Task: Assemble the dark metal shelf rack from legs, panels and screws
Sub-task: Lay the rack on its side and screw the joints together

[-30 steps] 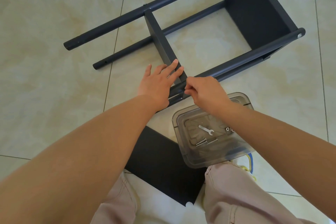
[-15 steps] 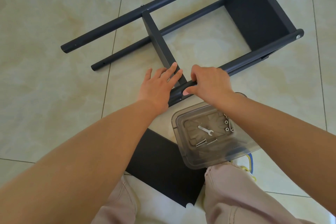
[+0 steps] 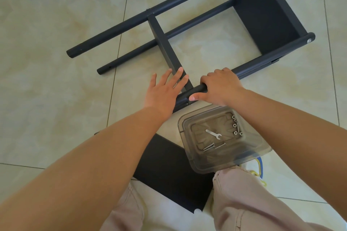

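Centre of frame: right hand [image 3: 220,86] curled around near leg [image 3: 262,62] of rack; left hand [image 3: 165,90] flat, fingers straight, on middle panel [image 3: 165,43].

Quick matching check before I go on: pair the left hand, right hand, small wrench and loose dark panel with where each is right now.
1 left hand
2 right hand
3 small wrench
4 loose dark panel

A lying in the clear plastic container
B flat on the floor by the knees
C gripping the near leg
D fingers straight, on the middle panel

Pairs: 1-D, 2-C, 3-A, 4-B
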